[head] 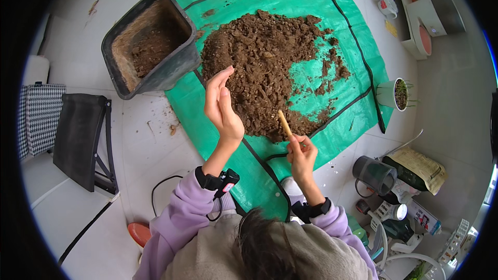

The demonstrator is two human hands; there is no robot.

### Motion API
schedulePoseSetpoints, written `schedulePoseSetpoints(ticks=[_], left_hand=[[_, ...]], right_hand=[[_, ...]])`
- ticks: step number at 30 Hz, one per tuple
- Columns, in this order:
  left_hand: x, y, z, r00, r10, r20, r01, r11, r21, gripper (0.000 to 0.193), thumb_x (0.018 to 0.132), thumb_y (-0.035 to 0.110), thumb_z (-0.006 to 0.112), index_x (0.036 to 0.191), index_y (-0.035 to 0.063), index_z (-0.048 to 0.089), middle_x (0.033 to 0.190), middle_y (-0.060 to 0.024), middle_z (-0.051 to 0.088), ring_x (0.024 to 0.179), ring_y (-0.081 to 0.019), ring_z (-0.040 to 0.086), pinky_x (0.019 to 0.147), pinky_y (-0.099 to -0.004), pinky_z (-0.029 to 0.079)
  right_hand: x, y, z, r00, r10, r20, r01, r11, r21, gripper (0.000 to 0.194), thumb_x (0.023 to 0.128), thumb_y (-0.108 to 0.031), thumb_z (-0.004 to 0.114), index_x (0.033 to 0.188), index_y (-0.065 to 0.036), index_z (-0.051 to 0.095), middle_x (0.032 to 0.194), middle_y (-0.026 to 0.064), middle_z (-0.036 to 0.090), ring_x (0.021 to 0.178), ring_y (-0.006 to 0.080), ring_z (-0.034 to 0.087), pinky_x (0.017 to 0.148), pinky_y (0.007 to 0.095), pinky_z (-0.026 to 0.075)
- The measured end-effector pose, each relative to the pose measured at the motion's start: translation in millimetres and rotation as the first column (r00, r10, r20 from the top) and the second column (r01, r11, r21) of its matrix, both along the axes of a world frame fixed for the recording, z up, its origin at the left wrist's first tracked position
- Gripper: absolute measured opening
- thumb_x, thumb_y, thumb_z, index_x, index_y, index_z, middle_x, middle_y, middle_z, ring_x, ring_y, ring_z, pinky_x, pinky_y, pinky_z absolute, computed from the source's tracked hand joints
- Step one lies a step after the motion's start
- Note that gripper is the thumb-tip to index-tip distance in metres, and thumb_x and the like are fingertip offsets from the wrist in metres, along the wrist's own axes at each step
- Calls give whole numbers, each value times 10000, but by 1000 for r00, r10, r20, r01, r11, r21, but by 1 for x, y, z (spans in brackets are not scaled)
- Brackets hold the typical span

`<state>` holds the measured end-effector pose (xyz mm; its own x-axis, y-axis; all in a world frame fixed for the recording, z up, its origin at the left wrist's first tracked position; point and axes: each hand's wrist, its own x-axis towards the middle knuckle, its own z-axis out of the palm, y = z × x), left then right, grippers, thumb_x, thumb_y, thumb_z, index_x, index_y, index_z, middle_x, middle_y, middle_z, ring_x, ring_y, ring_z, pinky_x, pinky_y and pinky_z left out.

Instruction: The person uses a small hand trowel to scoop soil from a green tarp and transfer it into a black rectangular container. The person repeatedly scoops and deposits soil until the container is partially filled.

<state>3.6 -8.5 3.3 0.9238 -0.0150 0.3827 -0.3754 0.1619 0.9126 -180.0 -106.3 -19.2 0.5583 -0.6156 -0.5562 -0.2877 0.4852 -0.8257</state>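
My left hand (223,105) is raised above the left part of a heap of brown soil (256,62), with its fingers together, slightly bent, and nothing seen in it. In my right hand (301,153) is a short light-brown stick (285,123), pinched between thumb and fingers and pointing at the near edge of the heap. The soil lies on a green plastic mat (218,155) with black cords along it. At the heap's upper left, a dark rectangular plastic planter (175,70) leans tilted, its inside coated with soil and some loose soil within.
A white pot with thin green shoots (387,93) stands at the mat's right edge. Lower right are a transparent jug (375,175), a bag (420,169) and hoses. A black folding chair (79,140) is at left, a red object (139,233) at lower left, a mug (388,7) at upper right.
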Motion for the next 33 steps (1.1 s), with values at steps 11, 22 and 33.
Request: schedulePoseSetpoints(ticks=[11, 22, 33], left_hand=[[5, 2, -7, 999, -7, -36, 8, 1000, 29, 313, 972, 145, 385, 1131, -72, 545, 1157, -170, 581, 1109, -254, 551, 985, -370, 411], [6, -2, -1, 997, -66, -34, 66, 998, -1, 300, 966, 128, 384, 1135, -64, 541, 1157, -167, 578, 1119, -252, 547, 999, -371, 407], [32, 20, 53, 990, 103, 95, -94, 991, -95, 344, 926, 94, 325, 1126, -126, 497, 1156, -243, 551, 1140, -338, 529, 1034, -447, 381]], right_hand=[[0, -42, 45, 997, 15, 73, -26, 987, 156, 95, 903, -117, 616, 923, -28, 590, 647, -2, 485, 452, 17, 306, 382, 187, 193], [1, -46, 66, 999, 7, 46, -15, 985, 174, 106, 905, -114, 612, 944, -17, 592, 647, -8, 479, 461, 17, 310, 386, 184, 191], [59, -44, 176, 968, 224, 109, -231, 971, 53, 96, 925, -90, 572, 970, -5, 580, 629, -26, 437, 470, 3, 285, 392, 185, 177]])
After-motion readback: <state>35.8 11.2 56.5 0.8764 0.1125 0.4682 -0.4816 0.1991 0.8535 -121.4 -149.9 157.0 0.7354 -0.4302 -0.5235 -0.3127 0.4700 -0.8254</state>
